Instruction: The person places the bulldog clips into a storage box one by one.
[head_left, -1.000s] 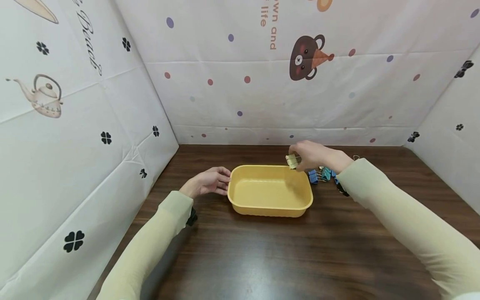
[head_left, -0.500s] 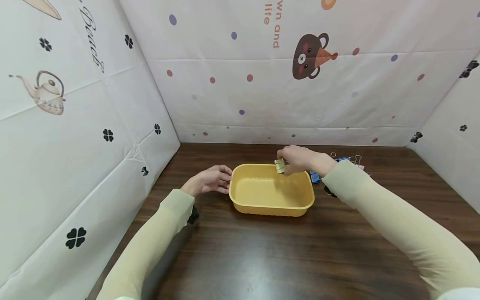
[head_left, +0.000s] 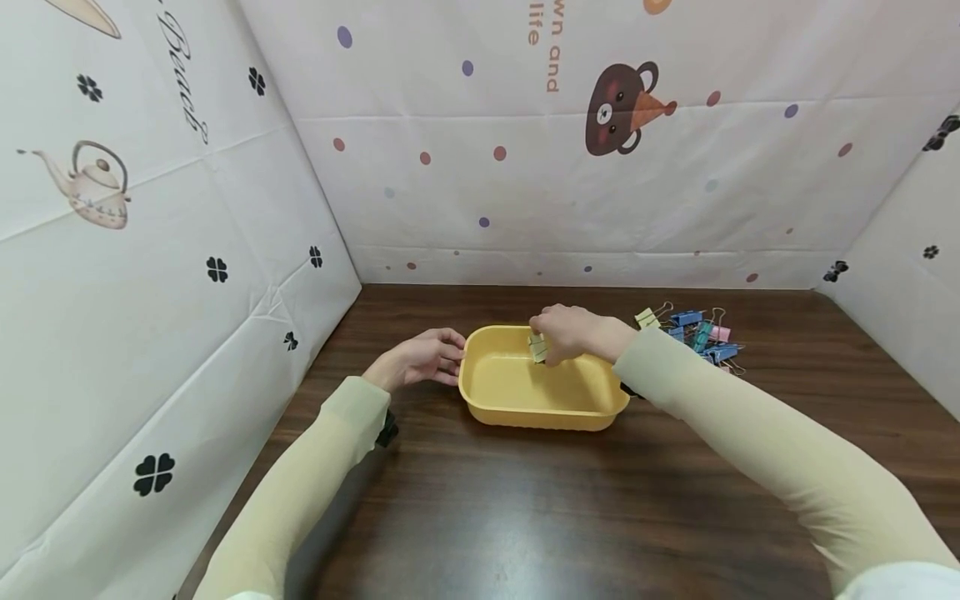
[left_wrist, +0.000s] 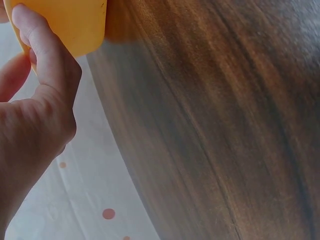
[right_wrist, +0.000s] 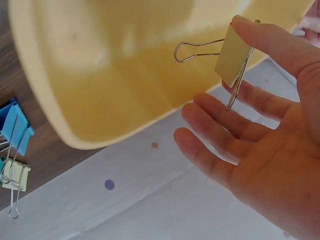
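A yellow plastic basin (head_left: 543, 419) stands on the brown table. My left hand (head_left: 423, 358) is at its left end, fingers extended and touching the side; the left wrist view has the thumb (left_wrist: 47, 47) lying against the basin's wall near the rim. Over the inside of the basin, my right hand (head_left: 573, 332) pinches a pale yellow binder clip (right_wrist: 234, 55) between thumb and index finger. The clip's wire handles stick out to both sides, and the other fingers are spread loosely below it in the right wrist view.
Right of the basin lies a pile of binder clips: a pale yellow one (head_left: 647, 317), several blue ones (head_left: 686, 318), a teal one (head_left: 702, 336) and a pink one (head_left: 720, 333). Printed white sheets (head_left: 420, 200) enclose the table at the back and sides.
My right hand has carried the yellow binder clip left, from the basin's far right corner to over its inside. More of the clip pile shows now. My left hand has stayed at the basin.
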